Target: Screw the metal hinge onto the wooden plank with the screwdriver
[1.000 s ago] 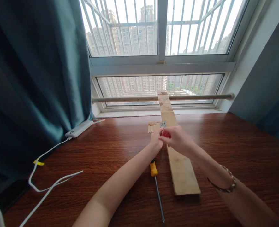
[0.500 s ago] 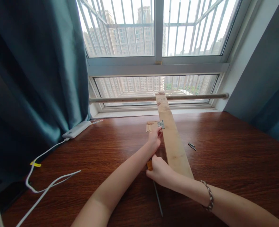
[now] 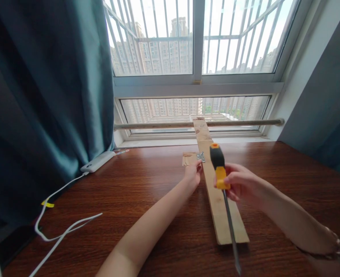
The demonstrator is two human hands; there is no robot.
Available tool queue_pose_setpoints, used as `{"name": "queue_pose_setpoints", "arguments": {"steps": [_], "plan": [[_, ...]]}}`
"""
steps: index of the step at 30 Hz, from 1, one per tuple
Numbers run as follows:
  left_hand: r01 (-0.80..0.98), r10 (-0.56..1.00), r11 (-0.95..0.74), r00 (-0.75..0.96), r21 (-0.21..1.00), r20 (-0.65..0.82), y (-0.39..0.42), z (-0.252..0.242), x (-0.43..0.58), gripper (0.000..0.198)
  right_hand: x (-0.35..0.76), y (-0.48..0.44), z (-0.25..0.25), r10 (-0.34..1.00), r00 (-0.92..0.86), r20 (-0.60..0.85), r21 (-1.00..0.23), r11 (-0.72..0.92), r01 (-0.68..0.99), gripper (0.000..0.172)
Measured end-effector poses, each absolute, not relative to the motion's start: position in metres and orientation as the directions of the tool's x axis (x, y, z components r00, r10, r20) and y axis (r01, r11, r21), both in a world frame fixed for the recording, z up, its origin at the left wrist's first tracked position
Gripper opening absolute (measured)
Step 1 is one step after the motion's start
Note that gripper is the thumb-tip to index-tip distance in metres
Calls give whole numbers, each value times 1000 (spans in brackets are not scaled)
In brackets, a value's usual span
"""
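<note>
Hands are apart: left hand [image 3: 193, 173] at the left edge of the board [image 3: 219, 215], right hand [image 3: 239, 180] raised over the board. Right fingers are closed around the yellow lower part of the screwdriver [image 3: 217, 157]. Its black butt faces the window; its shaft slopes toward the person, with the tip appearing past the board's near end. Left fingertips are at the hinge [image 3: 201, 157]; whether they grip it or only steady it cannot be told.

The board lies lengthwise on the table [image 3: 147, 173], its far end overlapping the rail [image 3: 158, 125] in view; contact with the rail cannot be confirmed. The hinge sits at the board's left edge, beside a short wood piece [image 3: 188, 158].

Obstructions: the screwdriver and right hand cover part of the board; the left hand covers the near side of the short piece.

Surroundings: the barred window [image 3: 152, 89] rises behind the table. At left, a dark blue curtain [image 3: 51, 77] hangs beside a white box [image 3: 97, 161]. A white cable [image 3: 60, 234] runs from the box, passes a yellow tag [image 3: 47, 204] and loops over the table's left side, well apart from the board.
</note>
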State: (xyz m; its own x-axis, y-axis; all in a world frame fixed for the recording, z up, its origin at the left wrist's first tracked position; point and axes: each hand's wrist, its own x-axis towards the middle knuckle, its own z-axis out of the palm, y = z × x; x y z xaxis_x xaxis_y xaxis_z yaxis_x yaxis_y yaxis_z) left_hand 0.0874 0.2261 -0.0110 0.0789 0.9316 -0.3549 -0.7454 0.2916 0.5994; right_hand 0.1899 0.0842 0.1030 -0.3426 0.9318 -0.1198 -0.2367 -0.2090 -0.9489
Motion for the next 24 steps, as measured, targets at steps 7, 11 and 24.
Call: {"name": "queue_pose_setpoints", "arguments": {"steps": [7,11,24], "plan": [[-742,928,305,91,597,-361,222,-6,86,15,235,166,128,849,341,403,-869,472,-148,19],[-739,929,302,87,602,-360,224,-8,86,14,243,188,105,873,334,355,-900,416,-129,23],[-733,936,286,77,617,-342,226,-10,85,14,256,212,78,924,284,256,-924,321,-210,23]]}}
